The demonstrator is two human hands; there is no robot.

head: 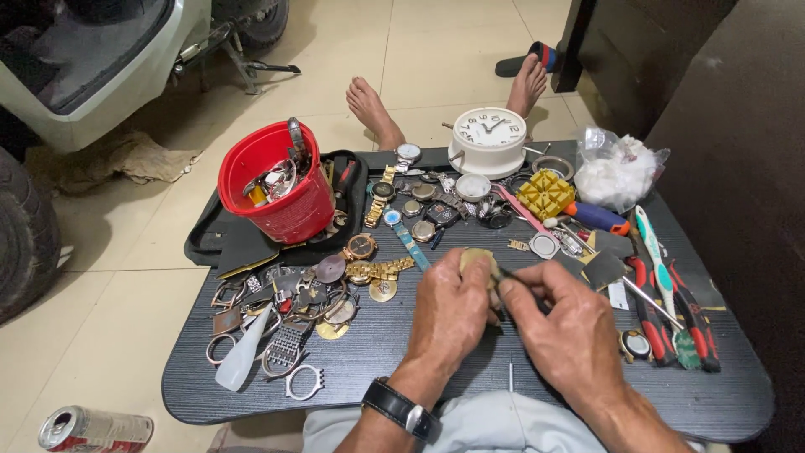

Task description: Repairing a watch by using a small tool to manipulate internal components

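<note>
- Left hand (449,315), black wristwatch on wrist, grip pinching small round brass-coloured watch case (476,260) above dark wood-grain bench (402,361).
- Right hand (566,331) grip pressed on thin dark tool (513,285), tip at case.
- Case prob. light, stiff, slippery, delicate; hold by rim.
- Red plastic bucket (281,197) w/ parts, far left.

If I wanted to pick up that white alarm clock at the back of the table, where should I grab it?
Probably by its round sides, coming from above. The clock stands upright with its face toward the person, and its top is clear, while the table around its base is crowded with watch parts. A thumb on one side of the rim and fingers on the other should hold it without touching the face.
</note>
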